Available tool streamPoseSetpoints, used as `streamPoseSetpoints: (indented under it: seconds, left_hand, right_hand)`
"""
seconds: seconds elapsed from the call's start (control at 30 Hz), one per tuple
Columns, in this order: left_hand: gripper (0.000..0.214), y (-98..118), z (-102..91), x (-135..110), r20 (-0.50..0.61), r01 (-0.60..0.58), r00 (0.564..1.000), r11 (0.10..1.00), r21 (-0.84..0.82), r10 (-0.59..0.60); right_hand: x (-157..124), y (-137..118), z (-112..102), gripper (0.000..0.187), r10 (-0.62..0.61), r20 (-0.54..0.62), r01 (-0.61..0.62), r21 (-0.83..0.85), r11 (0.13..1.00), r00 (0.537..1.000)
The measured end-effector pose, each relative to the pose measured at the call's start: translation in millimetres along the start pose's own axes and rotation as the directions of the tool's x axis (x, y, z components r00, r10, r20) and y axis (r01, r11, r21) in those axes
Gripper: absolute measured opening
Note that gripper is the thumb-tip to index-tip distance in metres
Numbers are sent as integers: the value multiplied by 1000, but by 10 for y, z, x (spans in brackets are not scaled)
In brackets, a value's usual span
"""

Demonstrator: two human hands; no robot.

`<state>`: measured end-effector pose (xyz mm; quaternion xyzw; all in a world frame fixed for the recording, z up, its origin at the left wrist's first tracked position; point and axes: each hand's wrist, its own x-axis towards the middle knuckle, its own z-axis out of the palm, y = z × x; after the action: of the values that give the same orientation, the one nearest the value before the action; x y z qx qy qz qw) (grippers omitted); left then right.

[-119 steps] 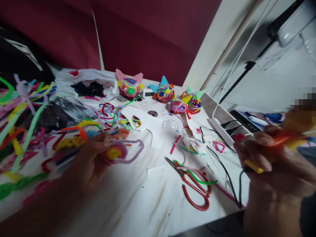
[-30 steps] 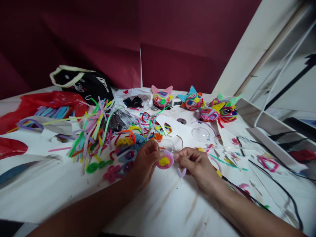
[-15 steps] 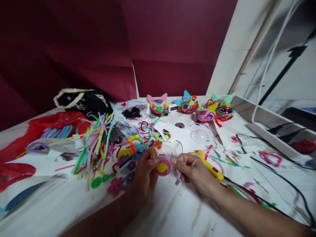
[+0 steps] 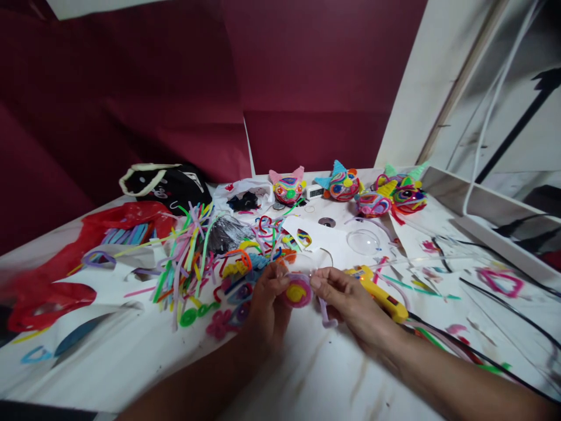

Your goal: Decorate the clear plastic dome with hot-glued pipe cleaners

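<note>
- Head view: between your two hands, above the table [image 4: 333,374], sits a small coiled disc [image 4: 298,294], fuzzy pink around a yellow middle, with a lilac strip [image 4: 325,313] along its upper edge that hangs down with a bent tip.
- Beyond your left hand spreads a loose sheaf of pipe cleaners [image 4: 188,263], soft and straight, in green, lilac, yellow and orange.
- Smooth clear plastic shows in a dome [image 4: 363,241] farther back, near four round, eared figures wrapped in bright fuzzy cord, the pink-eared figure [image 4: 288,190] leftmost.
- Four seconds ago your right hand was raised well to the right around something yellow and orange; now it is at the disc, and a yellow glue gun [image 4: 384,299] lies beside your right wrist.
- Back then the lilac strip stood out from the disc as a wide loop; now its free end droops.
- Your left hand [image 4: 272,292] has thumb and forefinger closed on the disc's left edge.
- Your right hand [image 4: 339,290] pinches the lilac strip at the disc's right edge, its fingertips nearly together.
</note>
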<state>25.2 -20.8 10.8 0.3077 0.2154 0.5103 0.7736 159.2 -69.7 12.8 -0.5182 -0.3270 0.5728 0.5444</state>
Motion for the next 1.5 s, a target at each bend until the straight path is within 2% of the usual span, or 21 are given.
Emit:
streamPoseSetpoints:
  seconds: [0.27, 0.47, 0.63, 0.77, 0.93, 1.13, 1.3, 1.5]
  left_hand:
    - [20, -77, -56, 37, -18, 17, 1000, 1000, -3, -17]
    - [21, -145, -100, 100, 1, 69, 998, 998, 12, -69]
    - [24, -143, -83, 80, -41, 136, 990, 991, 16, -135]
    - [22, -93, -56, 47, -41, 235, 972, 970, 55, -233]
    - [19, -44, -67, 50, -35, 295, 956, 952, 85, -293]
    - [26, 15, -51, 54, -47, 370, 926, 880, 300, -373]
    - [27, 42, -39, 56, -83, 390, 916, 817, 424, -394]
    - [25, 64, -29, 53, -77, 393, 911, 801, 452, -404]
  right_hand:
    - [16, 6, 8, 51, 34, 87, -41, 82, 996, 996]
    - [29, -18, -22, 50, 38, 79, -47, 116, 992, 996]
    - [81, -51, -106, 48, 31, 80, -40, 113, 993, 996]
    - [126, -101, -192, 47, 65, 100, -73, 72, 995, 993]
    - [145, -146, -291, 46, 83, 130, -82, -8, 997, 988]
    - [165, -143, -346, 45, 103, 175, -83, -117, 990, 979]
    - [150, -149, -339, 46, 102, 178, -68, -187, 980, 979]
    - [118, -171, -314, 47, 86, 190, -38, -245, 969, 978]
